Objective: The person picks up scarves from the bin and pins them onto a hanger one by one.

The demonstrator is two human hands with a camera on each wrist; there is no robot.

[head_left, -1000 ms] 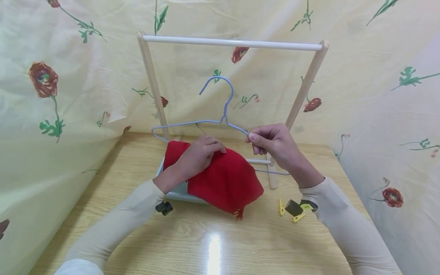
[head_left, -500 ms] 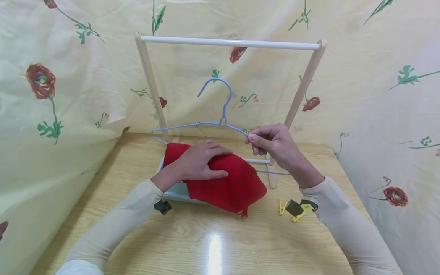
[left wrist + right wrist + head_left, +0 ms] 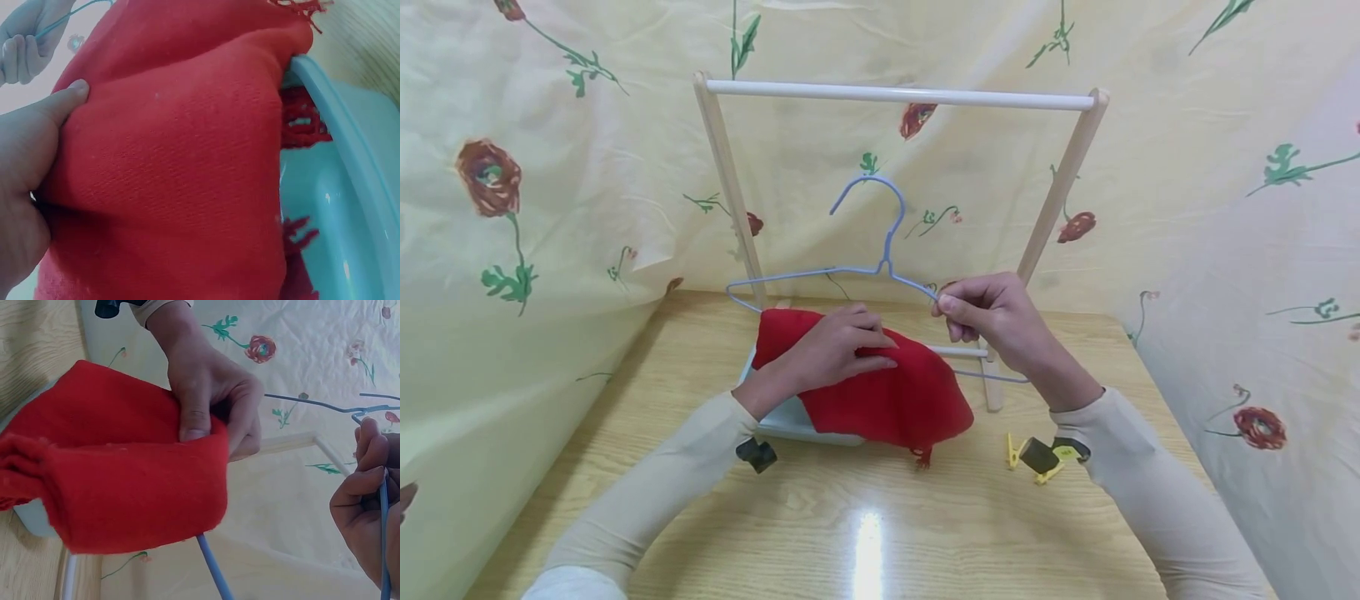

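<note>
My left hand (image 3: 835, 348) pinches the top edge of a red fringed scarf (image 3: 917, 404), its thumb on the near side and the fingers going behind, as the right wrist view shows. The scarf drapes over the lower bar of a blue wire hanger (image 3: 888, 246), which comes out below the fold on the right. My right hand (image 3: 992, 315) holds the hanger's right shoulder between thumb and fingers, hook upward. Under the scarf stands a light blue tub (image 3: 325, 87), partly hidden; red fringe hangs inside it in the left wrist view.
Behind the hands rises a rack with wooden posts (image 3: 727, 179) and a white top rod (image 3: 895, 93). Yellow clothespins (image 3: 1012, 451) lie on the wooden table (image 3: 737, 533) near my right wrist. Flowered cloth (image 3: 587, 250) surrounds the table's back and sides.
My left hand spread its fingers and thumb over the scarf, then drew them together at its upper edge. The scarf's lower right end shifted slightly up and left. My right hand keeps its hold.
</note>
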